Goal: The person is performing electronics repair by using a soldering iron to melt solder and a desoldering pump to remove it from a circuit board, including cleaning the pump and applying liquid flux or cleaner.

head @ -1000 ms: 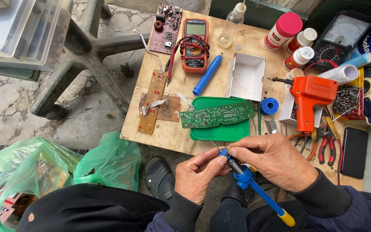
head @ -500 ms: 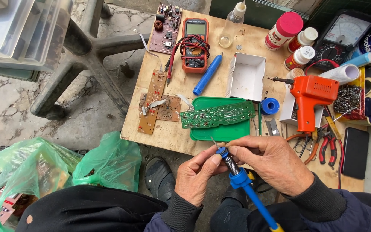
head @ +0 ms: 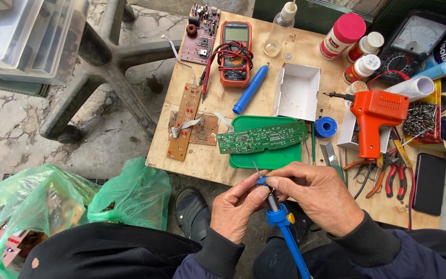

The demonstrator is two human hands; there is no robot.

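Note:
Both of my hands hold a blue soldering iron [head: 281,219] just in front of the table's near edge. My left hand [head: 238,209] pinches the metal barrel near the tip with thumb and fingers. My right hand [head: 318,194] wraps over the front of the tool. The thin tip points up toward a long green circuit board [head: 261,137], which lies across a green plastic lid [head: 269,155] on the wooden table [head: 202,160]. The iron's blue handle runs down toward my lap.
On the table lie brown circuit boards [head: 187,124], a red multimeter [head: 235,51], a blue pen-like tool [head: 250,89], a white box [head: 298,93], an orange soldering gun [head: 375,121], pliers [head: 388,173], jars and a black phone [head: 429,183]. Green bags [head: 130,194] sit on the floor at left.
The soldering iron has swung more upright, its handle dropping toward my lap. My fingers have shifted slightly along the barrel near the tip.

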